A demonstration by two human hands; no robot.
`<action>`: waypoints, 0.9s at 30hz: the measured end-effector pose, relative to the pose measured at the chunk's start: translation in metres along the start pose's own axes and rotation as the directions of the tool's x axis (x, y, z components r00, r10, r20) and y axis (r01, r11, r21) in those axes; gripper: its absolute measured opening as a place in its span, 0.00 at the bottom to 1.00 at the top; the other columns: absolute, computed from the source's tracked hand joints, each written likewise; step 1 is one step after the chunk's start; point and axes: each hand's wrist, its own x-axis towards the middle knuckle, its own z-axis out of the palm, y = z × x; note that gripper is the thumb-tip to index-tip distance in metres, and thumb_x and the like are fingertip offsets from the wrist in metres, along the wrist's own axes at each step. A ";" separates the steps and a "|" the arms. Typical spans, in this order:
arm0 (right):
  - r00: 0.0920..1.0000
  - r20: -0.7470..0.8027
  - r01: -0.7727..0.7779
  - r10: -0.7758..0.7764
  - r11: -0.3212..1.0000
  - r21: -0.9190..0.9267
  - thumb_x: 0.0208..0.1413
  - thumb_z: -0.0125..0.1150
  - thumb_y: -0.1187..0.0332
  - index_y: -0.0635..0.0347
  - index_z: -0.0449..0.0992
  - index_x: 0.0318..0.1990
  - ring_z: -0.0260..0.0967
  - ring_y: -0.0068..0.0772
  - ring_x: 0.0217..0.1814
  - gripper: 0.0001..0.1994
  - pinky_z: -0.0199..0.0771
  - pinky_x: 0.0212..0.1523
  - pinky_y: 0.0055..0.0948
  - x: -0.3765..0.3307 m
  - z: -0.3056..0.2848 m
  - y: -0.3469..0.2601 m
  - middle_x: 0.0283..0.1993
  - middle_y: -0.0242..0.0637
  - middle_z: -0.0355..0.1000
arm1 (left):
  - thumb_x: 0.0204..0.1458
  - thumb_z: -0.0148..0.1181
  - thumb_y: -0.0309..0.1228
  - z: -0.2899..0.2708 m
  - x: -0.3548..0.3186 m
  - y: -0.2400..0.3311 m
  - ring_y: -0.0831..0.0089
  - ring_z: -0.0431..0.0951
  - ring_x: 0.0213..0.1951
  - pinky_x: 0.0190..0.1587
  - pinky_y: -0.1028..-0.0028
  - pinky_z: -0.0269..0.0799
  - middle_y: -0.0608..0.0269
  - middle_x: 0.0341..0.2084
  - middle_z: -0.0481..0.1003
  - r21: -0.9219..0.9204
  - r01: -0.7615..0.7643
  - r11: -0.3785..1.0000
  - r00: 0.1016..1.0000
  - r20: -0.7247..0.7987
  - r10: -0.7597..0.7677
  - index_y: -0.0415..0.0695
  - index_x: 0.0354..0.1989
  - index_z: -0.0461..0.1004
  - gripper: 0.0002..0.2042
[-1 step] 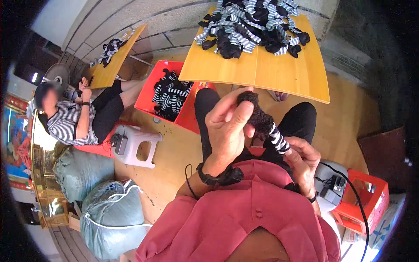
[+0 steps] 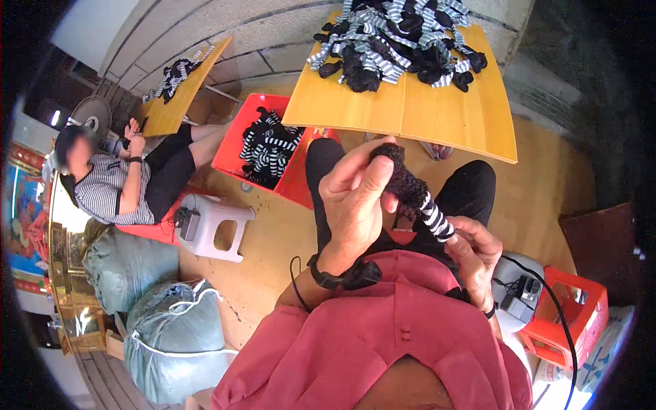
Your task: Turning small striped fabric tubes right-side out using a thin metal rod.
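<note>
Above the person's lap, the left hand is grasping the dark, fuzzy end of a sock, its thumb pressing on the near face and its fingers curling behind. At the other end, the right hand is pinching the striped cuff between thumb and fingers; whether any fingertip is reaching inside the cuff, the view is hardly letting one tell. Between the two hands, the sock is stretching along a slant, its long axis running from the upper left, farther from the body, down to the lower right, nearer the body. From the left fingers it is lying rightward and downward; from the right fingers, leftward and upward. Neither hand is nearer, since both are touching it.

Beyond the hands, the bench is standing past the knees, bearing a striped heap. Left of the knees, a red bin is holding more striped pieces. Farther left, a co-worker is sitting beside another bench, and two sacks are resting on the floor.
</note>
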 end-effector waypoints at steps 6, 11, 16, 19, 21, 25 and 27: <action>0.999 -0.040 0.014 -0.016 0.999 -0.046 0.49 0.58 0.80 0.64 0.75 0.40 0.64 0.14 0.25 0.09 0.63 0.26 0.13 -0.008 0.006 0.001 0.28 0.29 0.72 | 0.49 0.59 0.24 0.000 -0.008 -0.005 0.81 0.69 0.21 0.16 0.83 0.63 0.63 0.26 0.73 -0.110 -0.077 0.991 0.996 -0.062 0.071 0.35 0.35 0.73 0.07; 0.998 -0.062 0.016 -0.016 1.000 0.001 0.50 0.57 0.76 0.64 0.75 0.38 0.58 0.11 0.20 0.08 0.55 0.19 0.10 -0.007 0.007 0.003 0.26 0.26 0.70 | 0.47 0.60 0.22 0.005 -0.016 -0.010 0.82 0.66 0.16 0.16 0.83 0.62 0.64 0.21 0.72 -0.057 0.027 0.998 0.999 -0.014 -0.028 0.36 0.30 0.72 0.04; 0.971 0.174 -0.215 0.161 0.907 0.362 0.50 0.57 0.77 0.67 0.72 0.41 0.60 0.14 0.19 0.10 0.53 0.15 0.11 0.001 -0.001 0.005 0.29 0.33 0.72 | 0.47 0.60 0.22 -0.001 -0.023 -0.011 0.85 0.65 0.16 0.15 0.85 0.58 0.66 0.20 0.71 -0.019 0.077 0.997 0.984 0.165 -0.073 0.38 0.30 0.73 0.04; 0.900 0.406 -0.367 0.159 0.780 0.507 0.50 0.57 0.77 0.67 0.71 0.45 0.60 0.15 0.20 0.13 0.55 0.16 0.12 0.007 -0.004 0.008 0.33 0.35 0.73 | 0.47 0.60 0.22 0.001 -0.021 -0.008 0.85 0.64 0.16 0.15 0.85 0.57 0.67 0.19 0.70 -0.001 0.038 0.999 0.982 0.183 -0.037 0.38 0.31 0.73 0.04; 0.959 0.241 -0.228 0.150 0.914 0.337 0.50 0.57 0.77 0.66 0.71 0.45 0.61 0.15 0.22 0.13 0.57 0.17 0.12 0.006 0.003 0.009 0.32 0.35 0.73 | 0.47 0.60 0.22 -0.003 -0.019 -0.010 0.85 0.64 0.17 0.15 0.85 0.58 0.67 0.20 0.70 -0.016 0.027 1.000 0.987 0.159 -0.024 0.37 0.33 0.73 0.05; 0.990 0.033 0.139 -0.136 0.981 -0.139 0.48 0.57 0.81 0.65 0.74 0.42 0.64 0.14 0.26 0.12 0.64 0.26 0.14 0.008 0.008 0.006 0.30 0.31 0.73 | 0.48 0.59 0.22 -0.004 -0.014 -0.005 0.85 0.65 0.19 0.16 0.85 0.61 0.67 0.25 0.70 0.047 0.051 0.998 0.999 0.000 -0.051 0.36 0.40 0.71 0.11; 0.992 0.032 0.125 -0.121 0.980 -0.157 0.47 0.57 0.82 0.65 0.75 0.41 0.64 0.15 0.27 0.12 0.64 0.27 0.14 0.008 0.007 0.005 0.30 0.32 0.73 | 0.49 0.58 0.24 -0.016 -0.007 -0.002 0.86 0.66 0.20 0.15 0.85 0.63 0.68 0.26 0.70 -0.008 0.004 1.000 0.992 0.125 -0.003 0.37 0.44 0.71 0.13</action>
